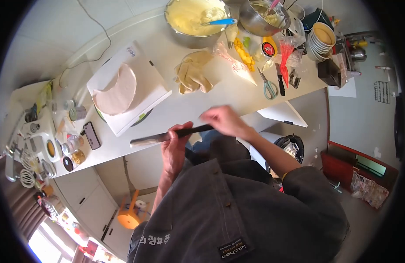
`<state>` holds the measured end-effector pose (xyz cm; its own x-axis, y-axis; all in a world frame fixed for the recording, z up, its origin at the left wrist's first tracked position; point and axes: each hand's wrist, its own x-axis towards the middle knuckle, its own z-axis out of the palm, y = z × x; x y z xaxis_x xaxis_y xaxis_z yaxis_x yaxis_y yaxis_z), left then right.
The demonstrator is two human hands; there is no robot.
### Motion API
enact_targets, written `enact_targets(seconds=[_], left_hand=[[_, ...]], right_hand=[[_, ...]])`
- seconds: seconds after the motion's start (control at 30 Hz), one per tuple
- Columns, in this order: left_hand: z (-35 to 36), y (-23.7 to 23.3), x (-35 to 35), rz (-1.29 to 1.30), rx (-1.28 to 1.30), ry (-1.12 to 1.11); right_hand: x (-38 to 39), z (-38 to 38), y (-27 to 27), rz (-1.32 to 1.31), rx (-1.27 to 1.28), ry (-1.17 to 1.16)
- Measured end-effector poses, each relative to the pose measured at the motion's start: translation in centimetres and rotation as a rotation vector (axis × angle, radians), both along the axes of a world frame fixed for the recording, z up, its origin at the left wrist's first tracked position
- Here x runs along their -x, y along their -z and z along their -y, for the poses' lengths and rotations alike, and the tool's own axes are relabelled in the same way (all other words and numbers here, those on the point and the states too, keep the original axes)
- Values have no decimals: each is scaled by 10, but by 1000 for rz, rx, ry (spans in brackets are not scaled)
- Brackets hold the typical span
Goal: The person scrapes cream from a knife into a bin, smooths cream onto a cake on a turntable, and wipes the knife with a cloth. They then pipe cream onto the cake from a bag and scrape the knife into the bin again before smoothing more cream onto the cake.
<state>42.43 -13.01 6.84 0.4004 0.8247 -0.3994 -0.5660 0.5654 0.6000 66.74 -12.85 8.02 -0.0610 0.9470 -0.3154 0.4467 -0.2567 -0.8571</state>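
We've got our left hand [172, 147] clamped round the spatula [194, 130] over the table's [178, 105] near edge, blade pointing left. Our right hand [225, 120] is blurry by the handle's end, can't tell if it's gripping. Pale crescent [119, 92] sits far left, cloth [193, 72] right of it.

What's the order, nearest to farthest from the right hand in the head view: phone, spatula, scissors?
1. Spatula: just left of the right hand, held in the left hand.
2. Scissors: ahead, to the right.
3. Phone: far left, past the left hand.
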Motion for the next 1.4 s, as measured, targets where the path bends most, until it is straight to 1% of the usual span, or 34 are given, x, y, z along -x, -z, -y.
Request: enact_targets(seconds=[0.03, 0.07, 0.1, 0.13, 0.17, 0.2, 0.23, 0.27, 0.3, 0.33, 0.37, 0.4, 0.43, 0.47, 0.53, 0.6, 0.67, 0.73, 0.77, 0.8, 0.83, 0.87, 0.93, 0.97, 1.0, 1.1, 1.17, 1.23, 1.3, 1.4], left_hand=[[0, 2, -6, -86, -25, -73], [-1, 5, -8, -142, -47, -119], [-2, 8, -5, -201, -69, -175], [0, 10, 1, -269, -91, -243], [1, 12, 6, -285, -17, -388], [0, 4, 5, -334, 78, -574], [0, 8, 17, -433, 119, -664], [2, 16, 34, -529, 158, -756], [2, 21, 51, -483, 251, -883], [1, 25, 68, -496, 316, -972], [-4, 29, 82, -579, 321, -1018], [-10, 31, 92, -651, 335, -1056], [-19, 28, 98, -664, 361, -1074], [-26, 37, 111, -637, 331, -1049], [-51, 38, 114, -609, 360, -1003], [-64, 44, 113, -641, 315, -906], [-62, 52, 115, -614, 322, -900], [-57, 63, 114, -607, 328, -865], [-51, 66, 108, -565, 316, -847], [-44, 73, 105, -539, 308, -813], [-38, 70, 95, -497, 298, -780], [-36, 63, 88, -453, 285, -749], [-33, 63, 91, -430, 282, -792], [-31, 68, 94, -418, 284, -812], [-34, 75, 104, -427, 264, -811], [-55, 81, 126, -470, 175, -811], [-65, 84, 135, -401, 162, -803], [-69, 88, 137, -299, 138, -767], [-68, 94, 140, -180, 105, -709], [-69, 95, 133, -141, 40, -667]], right_hand=[[-25, 0, 23, -21, -51, 214], [-58, -8, 56, 129, -163, 346], [-86, -21, 68, 252, -229, 479], [-112, -39, 71, 506, -232, 482], [-137, -60, 85, 577, -293, 530], [-165, -74, 102, 774, -265, 383], [-189, -89, 129, 881, -314, 278], [-196, -102, 128, 966, -263, 147], [-206, -110, 143, 965, -210, 73], [-212, -113, 154, 964, -263, 58], [-214, -113, 167, 989, -387, 67], [-217, -113, 173, 980, -374, 51], [-219, -111, 172, 982, -360, 37], [-216, -110, 171, 926, -293, 118], [-213, -100, 163, 823, -140, 282], [-213, -81, 152, 387, -231, 487], [-208, -63, 137, 4, -241, 737], [-196, -48, 121, -328, -184, 1029], [-202, -34, 118, -487, -203, 951], [-200, -27, 109, -701, -173, 901], [-197, -23, 97, -912, -145, 845], [-194, -23, 85, -1017, -196, 820], [-190, -24, 60, -1234, -282, 755], [-150, -36, 13, -1114, -432, 930], [-123, -43, -9, -978, -583, 1096], [-101, -42, 15, -1490, -369, 793], [-46, -51, 64, -1248, -299, 884], [8, -65, 71, -1613, -185, 865], [46, -87, 64, -1572, -284, 952], [83, -125, 53, -1438, -465, 1036]])
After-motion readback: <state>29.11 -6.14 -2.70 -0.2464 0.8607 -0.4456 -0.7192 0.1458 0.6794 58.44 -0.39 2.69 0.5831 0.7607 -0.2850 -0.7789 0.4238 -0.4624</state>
